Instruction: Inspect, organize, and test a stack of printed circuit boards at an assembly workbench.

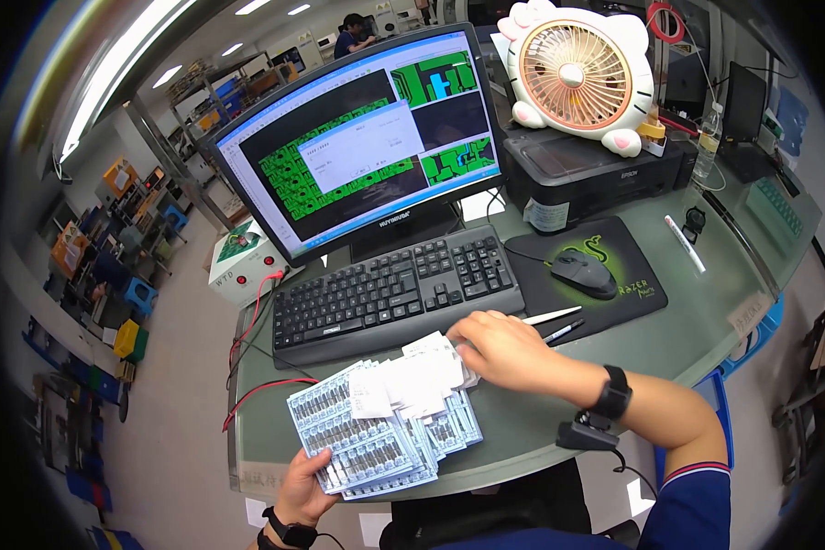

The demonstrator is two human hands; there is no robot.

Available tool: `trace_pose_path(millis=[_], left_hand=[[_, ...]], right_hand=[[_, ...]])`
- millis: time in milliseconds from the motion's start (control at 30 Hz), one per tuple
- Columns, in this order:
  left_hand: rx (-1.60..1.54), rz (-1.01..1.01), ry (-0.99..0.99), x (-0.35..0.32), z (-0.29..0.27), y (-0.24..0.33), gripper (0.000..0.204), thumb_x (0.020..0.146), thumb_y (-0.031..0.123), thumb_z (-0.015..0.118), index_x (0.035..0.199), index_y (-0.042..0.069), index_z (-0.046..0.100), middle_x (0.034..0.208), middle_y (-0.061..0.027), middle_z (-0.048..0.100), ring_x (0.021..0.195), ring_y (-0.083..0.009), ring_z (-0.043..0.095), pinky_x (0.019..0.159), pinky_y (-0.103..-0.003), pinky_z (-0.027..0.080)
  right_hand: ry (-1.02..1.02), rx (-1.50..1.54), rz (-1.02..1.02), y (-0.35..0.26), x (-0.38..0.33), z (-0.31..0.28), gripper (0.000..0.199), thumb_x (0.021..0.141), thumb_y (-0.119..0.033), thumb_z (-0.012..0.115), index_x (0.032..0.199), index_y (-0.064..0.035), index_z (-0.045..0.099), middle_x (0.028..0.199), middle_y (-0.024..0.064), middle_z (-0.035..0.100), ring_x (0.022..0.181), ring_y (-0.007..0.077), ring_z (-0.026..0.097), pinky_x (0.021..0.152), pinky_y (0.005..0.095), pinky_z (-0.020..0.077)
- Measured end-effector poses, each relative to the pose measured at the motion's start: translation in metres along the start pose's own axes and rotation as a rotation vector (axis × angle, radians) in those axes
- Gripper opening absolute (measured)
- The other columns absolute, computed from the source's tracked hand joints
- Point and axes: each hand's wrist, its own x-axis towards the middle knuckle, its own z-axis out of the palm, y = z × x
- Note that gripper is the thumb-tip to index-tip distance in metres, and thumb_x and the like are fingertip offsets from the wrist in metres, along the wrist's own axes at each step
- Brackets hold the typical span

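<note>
Smooth green desktop (532,417), curved near edge. Fanned stack of circuit boards (365,451) there; left hand (304,490) grips near-left corner, thumb on top. Boards look thin, stiff, light, probably fragile across rows of small parts; best held by edges. White paper slips (422,378) on top, soft, likely to slide. Right hand (500,348) at their right end, fingers curled; cannot tell if pinching. Beyond: black plastic keyboard (394,291), rounded mouse (584,274), flat monitor (284,188).
</note>
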Motion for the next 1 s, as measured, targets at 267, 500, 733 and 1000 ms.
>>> trace_pose_path(millis=[267, 500, 733, 1000], left_hand=[[-0.004, 0.068, -0.015, 0.001, -0.008, -0.007, 0.050, 0.094, 0.001, 0.052, 0.141, -0.003, 0.035, 0.136, -0.0218, 0.053, 0.122, -0.0351, 0.058, 0.103, -0.053, 0.049], [0.006, 0.093, -0.058, 0.001, -0.013, -0.009, 0.054, 0.092, 0.000, 0.056, 0.142, -0.003, 0.034, 0.134, -0.0209, 0.053, 0.121, -0.0332, 0.058, 0.102, -0.051, 0.050], [0.016, 0.155, -0.069, 0.000, -0.018, -0.012, 0.055, 0.092, 0.002, 0.058, 0.141, -0.004, 0.036, 0.133, -0.0216, 0.055, 0.119, -0.0358, 0.060, 0.101, -0.053, 0.050], [0.005, 0.166, -0.093, -0.001, -0.019, -0.014, 0.057, 0.091, 0.002, 0.059, 0.142, -0.004, 0.035, 0.134, -0.0212, 0.055, 0.120, -0.0362, 0.059, 0.102, -0.053, 0.049]], right_hand=[[-0.234, 0.298, -0.051, 0.015, 0.049, 0.022, 0.033, 0.091, -0.019, 0.054, 0.118, -0.0078, 0.068, 0.107, 0.0124, 0.071, 0.104, 0.0311, 0.066, 0.092, 0.0425, 0.0503], [-0.154, 0.505, 0.109, 0.022, 0.061, 0.036, 0.029, 0.088, -0.017, 0.067, 0.112, -0.0017, 0.065, 0.096, 0.0122, 0.073, 0.093, 0.0238, 0.070, 0.084, 0.0360, 0.0531], [-0.248, 0.658, 0.223, 0.018, 0.068, 0.028, 0.031, 0.084, -0.012, 0.072, 0.112, 0.0005, 0.065, 0.091, 0.0100, 0.073, 0.087, 0.0168, 0.070, 0.078, 0.0311, 0.0527], [-0.280, 0.692, 0.149, 0.017, 0.065, 0.024, 0.031, 0.085, -0.010, 0.069, 0.113, -0.0008, 0.062, 0.082, 0.0045, 0.067, 0.079, 0.0128, 0.064, 0.073, 0.0292, 0.0492]])
